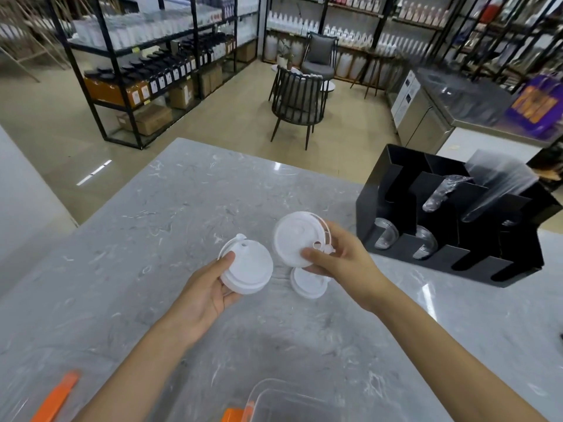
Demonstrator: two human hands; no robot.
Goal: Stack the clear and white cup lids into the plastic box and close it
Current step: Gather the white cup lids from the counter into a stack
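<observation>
My left hand [210, 287] grips a small stack of white cup lids [248, 268] above the marble table. Just to its right, my right hand [341, 260] pinches a single white lid [294, 242] by its edge, tilted up toward me. Another white lid [307, 283] lies flat on the table beneath my right hand, partly hidden by it. The clear plastic box [274, 400] with orange clips sits open at the near edge, between my forearms. I see clear lids [385, 237] only in the black organizer.
A black compartment organizer [451, 220] with clear lids and wrapped straws stands at the right on the grey marble table [152, 239]. An orange-edged box lid [58, 397] lies at the bottom left. Chairs and stocked shelves stand beyond the table.
</observation>
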